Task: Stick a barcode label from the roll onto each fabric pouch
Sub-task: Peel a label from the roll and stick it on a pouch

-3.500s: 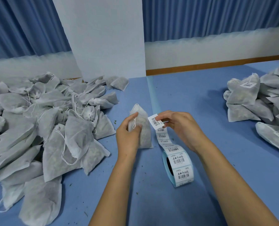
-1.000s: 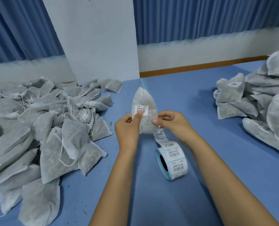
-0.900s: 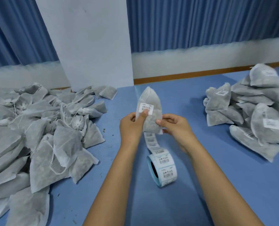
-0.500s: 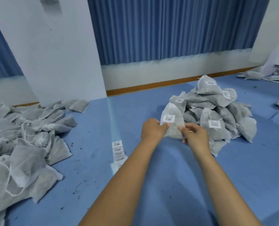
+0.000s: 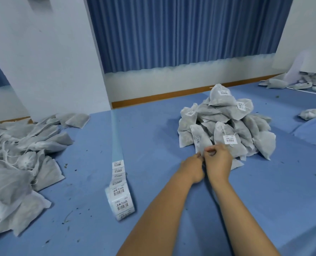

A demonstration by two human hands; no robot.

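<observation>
Head view shows both hands brought together low at the near foot of the finished pile [image 5: 225, 115], on the blue bench [image 5: 153, 182]. The right hand [image 5: 219, 163] has its fingers curled over the lower edge of a pouch [image 5: 202, 143] that leans against the heap just beyond its knuckles, and it appears to pinch that edge. The left hand [image 5: 192, 168] presses in beside it with its fingertips at the same corner, but they are mostly covered, so whether it grips the fabric cannot be told. This pouch already carries its barcode label [image 5: 198, 140] on the face turned toward the left hand, so I judge the sticking done for this one and the step in hand to be setting it among the labelled ones. The next move calls for both hands to let go without toppling the loosely stacked heap, then to reach well to the left. The label roll [image 5: 121, 202] stands on edge far to the left of the left hand and nearer the person, its bare backing strip [image 5: 116, 133] trailing away across the bench, and the unlabelled pouches [image 5: 29, 143] lie farther left again. One hand will need a fresh pouch held flat, the other a label peeled by a corner. Many pouches remain unlabelled.
</observation>
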